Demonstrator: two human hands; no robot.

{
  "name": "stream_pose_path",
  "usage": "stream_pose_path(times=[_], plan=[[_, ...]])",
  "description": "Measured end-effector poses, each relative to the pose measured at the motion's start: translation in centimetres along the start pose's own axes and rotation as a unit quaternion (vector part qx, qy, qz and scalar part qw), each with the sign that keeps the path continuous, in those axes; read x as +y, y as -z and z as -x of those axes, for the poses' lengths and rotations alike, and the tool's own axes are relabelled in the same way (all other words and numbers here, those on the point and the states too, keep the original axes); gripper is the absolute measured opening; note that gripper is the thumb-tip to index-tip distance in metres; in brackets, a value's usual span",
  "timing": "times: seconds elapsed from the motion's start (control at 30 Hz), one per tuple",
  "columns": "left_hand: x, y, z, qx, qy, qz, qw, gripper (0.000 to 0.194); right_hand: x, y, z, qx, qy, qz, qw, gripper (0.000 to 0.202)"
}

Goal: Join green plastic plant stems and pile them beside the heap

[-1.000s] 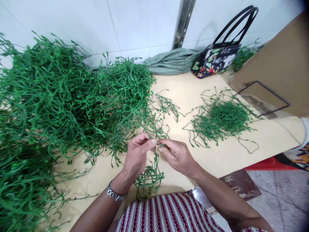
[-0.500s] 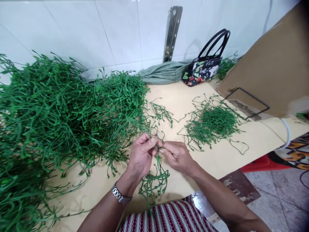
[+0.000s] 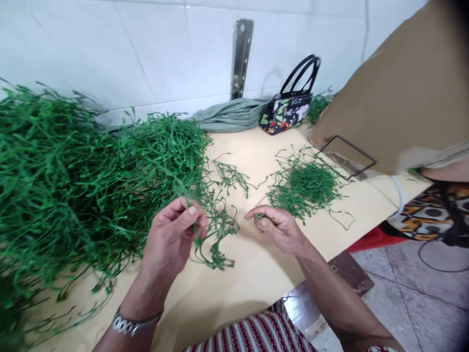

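Observation:
My left hand (image 3: 168, 237), wearing a metal wristwatch (image 3: 134, 322), is closed on a bunch of thin green artificial stems (image 3: 216, 256) with small branching tips. The bunch hangs out to the right of the fingers and is partly blurred. Apart from it, my right hand (image 3: 280, 230) pinches a small green piece (image 3: 258, 215) between thumb and forefinger; most of the piece is hidden. To the left, a big heap of similar green stems (image 3: 91, 171) covers the table. A smaller pile of green stems (image 3: 311, 183) lies just beyond my right hand.
Loose stems (image 3: 230, 176) lie between the piles on the beige tabletop (image 3: 234, 313). Against the tiled wall are a grey-green cloth (image 3: 232, 115) and a floral handbag (image 3: 286, 112). A large cardboard box (image 3: 384, 93) stands at right, with another person's arm (image 3: 449, 172) beside it.
My hands have come apart, the left one moving left with the stem bunch. The right hand now holds a small green piece by itself. The view has shifted rightward.

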State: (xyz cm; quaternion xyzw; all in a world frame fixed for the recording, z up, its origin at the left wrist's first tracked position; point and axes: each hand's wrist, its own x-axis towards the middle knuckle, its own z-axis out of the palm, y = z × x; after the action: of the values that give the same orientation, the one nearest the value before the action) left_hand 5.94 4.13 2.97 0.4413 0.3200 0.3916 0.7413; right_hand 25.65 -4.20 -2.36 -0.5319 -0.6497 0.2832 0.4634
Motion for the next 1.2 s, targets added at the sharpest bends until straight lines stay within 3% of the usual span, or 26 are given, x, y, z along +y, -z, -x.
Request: stream_pose_path(times=[0.1, 0.2, 0.3, 0.4, 0.47, 0.57, 0.67, 0.77, 0.87, 0.93, 1.03, 1.2], plan=[[-0.5, 0.3, 0.0, -0.03, 0.054, -0.019, 0.998, 0.019, 0.3, 1.2, 0.2, 0.014, 0.015, 0.078, 0.997, 0.033], [-0.7, 0.1, -0.1, -0.049, 0.107, -0.025, 0.993, 0.022, 1.1, 2.9, 0.2, 0.092, 0.043, 0.208, 0.973, 0.033], [-0.9, -0.2, -0.1, -0.051, 0.126, -0.02, 0.99, 0.025, 3.0, 5.2, 0.0, 0.174, 0.029, 0.368, 0.913, 0.034], [-0.9, -0.2, 0.1, -0.059, 0.132, -0.022, 0.989, 0.026, 5.3, 7.4, -0.2, 0.175, -0.051, 0.513, 0.839, 0.032], [-0.9, 0.0, 0.2, -0.064, 0.131, -0.027, 0.989, 0.026, 6.2, 8.4, -0.2, 0.171, -0.085, 0.552, 0.812, 0.033], [-0.8, 0.3, 0.2, -0.067, 0.128, -0.037, 0.989, 0.023, 5.4, 8.6, 0.1, 0.184, -0.075, 0.507, 0.838, 0.032], [-0.8, 0.1, 0.2, -0.066, 0.128, -0.04, 0.989, 0.02, 2.6, 6.3, 0.2, 0.168, -0.016, 0.378, 0.91, 0.027], [-0.8, -0.7, 0.4, -0.071, 0.117, -0.036, 0.99, 0.022, -0.5, 2.0, -0.1, 0.039, 0.086, 0.202, 0.975, 0.027], [-0.6, -1.2, 0.8, -0.054, 0.055, -0.034, 0.996, 0.018, -2.2, -2.4, -0.4, -0.096, 0.153, 0.126, 0.976, 0.038], [-0.5, -1.3, 0.9, -0.024, -0.007, -0.033, 0.999, 0.012, -2.5, -4.2, -0.5, -0.124, 0.14, 0.111, 0.976, 0.037], [-0.4, -1.1, 0.8, 0.002, -0.056, -0.047, 0.997, 0.012, -2.7, -5.3, -0.1, -0.109, 0.096, 0.077, 0.986, 0.024], [-1.4, 0.6, 1.5, 0.048, -0.081, -0.114, 0.989, 0.034, -3.2, -4.9, 0.1, -0.044, 0.007, 0.023, 0.999, 0.025]])
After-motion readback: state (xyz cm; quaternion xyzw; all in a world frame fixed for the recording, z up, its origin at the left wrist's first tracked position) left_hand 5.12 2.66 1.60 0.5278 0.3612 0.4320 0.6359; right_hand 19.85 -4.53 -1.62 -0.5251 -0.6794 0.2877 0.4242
